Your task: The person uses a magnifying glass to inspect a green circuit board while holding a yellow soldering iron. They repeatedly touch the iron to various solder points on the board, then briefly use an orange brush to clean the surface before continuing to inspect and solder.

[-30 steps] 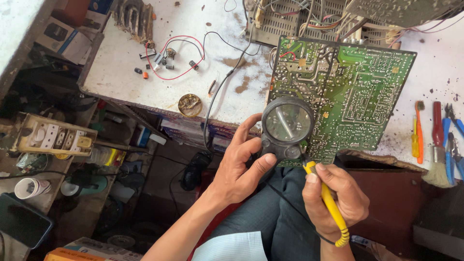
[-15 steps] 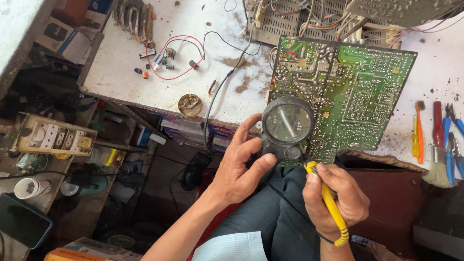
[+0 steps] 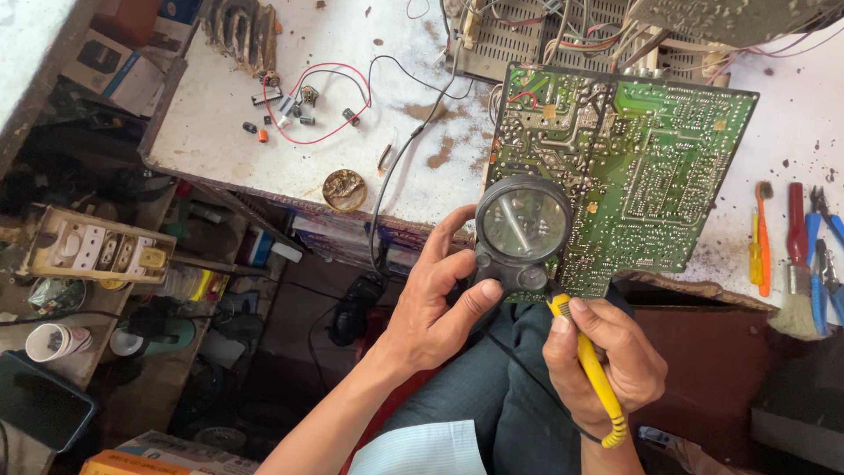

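A green circuit board (image 3: 633,167) lies solder side up at the near edge of a white workbench (image 3: 264,132), partly overhanging my lap. My left hand (image 3: 435,303) grips a round black magnifier with a lens (image 3: 523,224), held over the board's lower left corner. My right hand (image 3: 607,361) holds a yellow-handled soldering iron (image 3: 593,369), its tip pointing up at the board edge just below the magnifier. A black cord runs from the iron across my grey trousers.
A brush, screwdrivers and pliers (image 3: 791,255) lie at the bench's right. A round tin (image 3: 344,190), small loose parts with red and black wires (image 3: 299,105) sit left of the board. A wired chassis (image 3: 563,31) stands behind it. A socket board (image 3: 97,251) and cluttered shelves are lower left.
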